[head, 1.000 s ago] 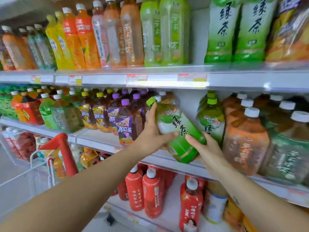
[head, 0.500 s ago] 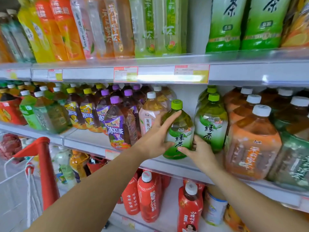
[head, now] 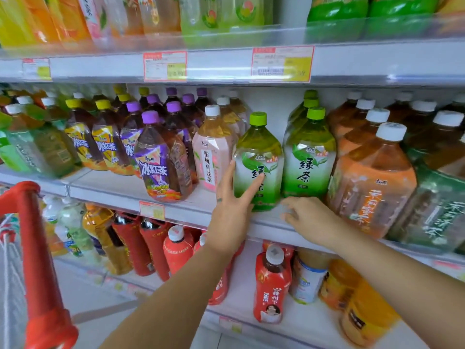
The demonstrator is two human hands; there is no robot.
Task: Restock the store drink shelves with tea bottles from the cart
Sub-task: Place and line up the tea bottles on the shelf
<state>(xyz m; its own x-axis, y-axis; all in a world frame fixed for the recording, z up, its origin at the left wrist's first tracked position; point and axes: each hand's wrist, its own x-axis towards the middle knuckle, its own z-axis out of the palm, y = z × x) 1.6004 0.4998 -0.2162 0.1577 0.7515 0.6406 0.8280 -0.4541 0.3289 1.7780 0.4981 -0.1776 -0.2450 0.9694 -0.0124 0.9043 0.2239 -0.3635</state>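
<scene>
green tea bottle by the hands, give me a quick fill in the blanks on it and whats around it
The green tea bottle that the left hand touches has a ____ cap.
That bottle stands ____ on the shelf.
The peach oolong bottle beside it has a ____ cap.
The cart handle is ____.
Missing words: green, upright, white, red.

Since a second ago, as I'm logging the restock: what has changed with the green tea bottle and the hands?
The green tea bottle went from tilted in both hands to upright on the middle shelf, beside the other green tea bottle. The left hand has let go, straight fingers touching its label; the right hand dropped to the shelf edge. Neighbouring bottles stayed put.
</scene>
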